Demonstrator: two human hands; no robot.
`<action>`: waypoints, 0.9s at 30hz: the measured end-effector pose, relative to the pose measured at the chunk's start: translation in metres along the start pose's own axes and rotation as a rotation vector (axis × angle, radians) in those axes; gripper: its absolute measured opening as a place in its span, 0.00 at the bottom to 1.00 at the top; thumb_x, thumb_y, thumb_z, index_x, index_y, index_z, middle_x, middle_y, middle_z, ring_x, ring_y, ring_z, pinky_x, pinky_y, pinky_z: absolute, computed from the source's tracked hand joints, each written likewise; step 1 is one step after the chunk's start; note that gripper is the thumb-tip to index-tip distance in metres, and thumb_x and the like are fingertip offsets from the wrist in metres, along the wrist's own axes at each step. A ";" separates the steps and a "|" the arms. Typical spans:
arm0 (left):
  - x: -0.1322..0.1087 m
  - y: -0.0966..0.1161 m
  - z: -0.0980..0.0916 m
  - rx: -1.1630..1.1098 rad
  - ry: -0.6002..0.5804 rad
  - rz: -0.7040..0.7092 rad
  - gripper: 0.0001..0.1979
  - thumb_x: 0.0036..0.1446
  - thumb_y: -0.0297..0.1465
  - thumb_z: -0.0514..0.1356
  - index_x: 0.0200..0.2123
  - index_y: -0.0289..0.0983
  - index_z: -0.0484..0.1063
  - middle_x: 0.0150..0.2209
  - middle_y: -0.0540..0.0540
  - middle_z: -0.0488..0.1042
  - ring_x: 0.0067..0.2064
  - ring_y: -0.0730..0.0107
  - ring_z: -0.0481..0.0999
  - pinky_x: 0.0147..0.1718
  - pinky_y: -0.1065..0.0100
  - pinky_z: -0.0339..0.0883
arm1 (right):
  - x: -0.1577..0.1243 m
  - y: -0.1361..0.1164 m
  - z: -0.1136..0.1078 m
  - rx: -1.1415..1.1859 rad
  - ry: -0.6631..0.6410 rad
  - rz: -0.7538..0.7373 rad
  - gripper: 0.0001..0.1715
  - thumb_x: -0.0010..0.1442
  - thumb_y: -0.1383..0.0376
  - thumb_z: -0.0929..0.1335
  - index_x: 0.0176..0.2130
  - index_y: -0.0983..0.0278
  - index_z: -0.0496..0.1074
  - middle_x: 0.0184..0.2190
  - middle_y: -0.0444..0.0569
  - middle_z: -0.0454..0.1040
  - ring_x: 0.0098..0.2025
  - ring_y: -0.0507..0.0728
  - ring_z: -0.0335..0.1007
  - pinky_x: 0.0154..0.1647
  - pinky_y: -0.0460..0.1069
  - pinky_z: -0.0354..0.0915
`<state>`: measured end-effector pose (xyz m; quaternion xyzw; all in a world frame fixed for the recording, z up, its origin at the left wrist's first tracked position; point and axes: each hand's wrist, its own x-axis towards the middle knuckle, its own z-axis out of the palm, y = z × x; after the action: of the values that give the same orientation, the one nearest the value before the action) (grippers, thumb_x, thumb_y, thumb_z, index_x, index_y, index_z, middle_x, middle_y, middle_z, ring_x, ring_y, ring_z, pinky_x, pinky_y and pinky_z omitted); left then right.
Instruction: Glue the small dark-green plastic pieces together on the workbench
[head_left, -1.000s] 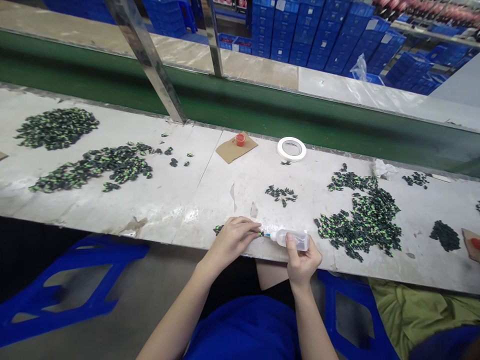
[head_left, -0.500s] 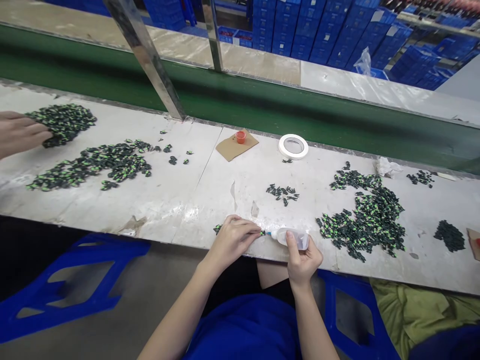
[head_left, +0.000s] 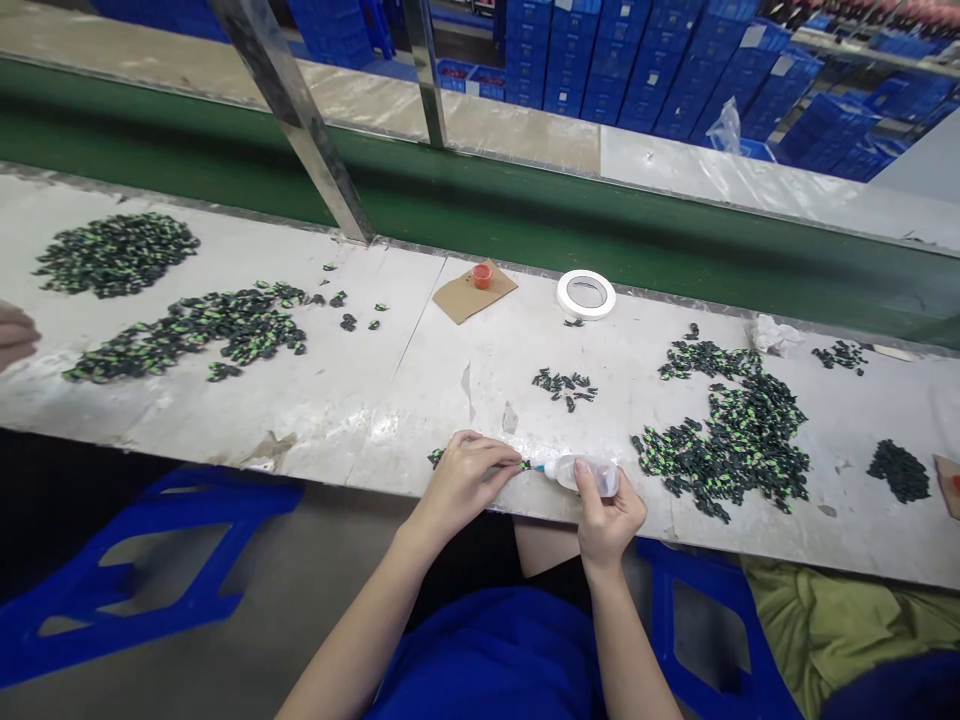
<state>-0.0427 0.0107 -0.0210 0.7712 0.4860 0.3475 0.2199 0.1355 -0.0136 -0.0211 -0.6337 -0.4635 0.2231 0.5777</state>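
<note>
My right hand (head_left: 609, 520) is wrapped round a translucent squeeze bottle (head_left: 589, 474) with a thin blue nozzle tip, held on its side and pointing left. Between the fingertips of my left hand (head_left: 471, 472) is a small dark part with green marks (head_left: 525, 466), pinched at the table's front edge. The nozzle tip reaches that part; whether it touches cannot be made out. Another dark green-marked part (head_left: 435, 457) lies just left of my left hand, half hidden by it. Beyond my hands lies a small scatter of dark pieces (head_left: 566, 385).
Heaps of green-marked parts lie at right (head_left: 750, 430) and left (head_left: 120, 255). A tape roll (head_left: 568, 308) and a red cup (head_left: 481, 276) on cardboard (head_left: 456, 303) stand at the back. A metal post (head_left: 322, 160) rises from the table's far edge. A co-worker's hand (head_left: 15, 335) shows at far left.
The co-worker's hand has drawn back from the far-left heap toward the left frame edge. My two hands, the bottle and the pinched part have hardly moved.
</note>
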 end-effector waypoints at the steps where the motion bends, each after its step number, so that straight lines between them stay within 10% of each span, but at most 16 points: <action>1: 0.000 0.000 0.000 -0.003 -0.006 -0.007 0.05 0.60 0.32 0.60 0.35 0.40 0.76 0.35 0.48 0.82 0.37 0.66 0.81 0.42 0.61 0.65 | 0.001 -0.001 -0.001 0.029 0.012 0.025 0.20 0.53 0.55 0.71 0.21 0.65 0.66 0.15 0.40 0.64 0.19 0.49 0.59 0.21 0.45 0.57; 6: -0.003 0.002 0.001 -0.020 -0.028 -0.031 0.06 0.61 0.32 0.58 0.38 0.40 0.76 0.37 0.47 0.81 0.40 0.64 0.80 0.43 0.60 0.66 | 0.017 -0.008 -0.003 0.172 0.026 0.104 0.17 0.50 0.55 0.72 0.31 0.64 0.68 0.24 0.44 0.72 0.25 0.53 0.69 0.27 0.48 0.65; 18: -0.016 0.008 0.008 0.029 0.067 0.035 0.07 0.62 0.31 0.56 0.40 0.41 0.75 0.37 0.45 0.80 0.42 0.61 0.77 0.41 0.59 0.68 | 0.027 -0.010 0.044 0.055 -0.473 0.092 0.32 0.41 0.57 0.77 0.42 0.60 0.62 0.39 0.51 0.80 0.41 0.60 0.77 0.44 0.55 0.72; 22: -0.016 0.008 0.013 0.006 0.057 0.007 0.07 0.62 0.31 0.57 0.40 0.41 0.76 0.35 0.46 0.77 0.41 0.61 0.75 0.39 0.60 0.69 | 0.043 -0.007 0.018 -0.046 -0.378 -0.015 0.30 0.49 0.54 0.73 0.49 0.62 0.67 0.42 0.54 0.78 0.39 0.58 0.75 0.39 0.53 0.70; 27: -0.015 0.009 0.016 -0.003 0.096 -0.035 0.07 0.60 0.30 0.58 0.39 0.41 0.77 0.36 0.44 0.74 0.42 0.59 0.72 0.38 0.57 0.71 | 0.075 0.006 0.013 -0.324 -0.252 -0.148 0.12 0.57 0.58 0.67 0.34 0.63 0.78 0.34 0.53 0.77 0.36 0.59 0.70 0.41 0.55 0.66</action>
<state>-0.0293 -0.0073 -0.0306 0.7447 0.5090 0.3808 0.2036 0.1625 0.0571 -0.0110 -0.6497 -0.6071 0.1802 0.4206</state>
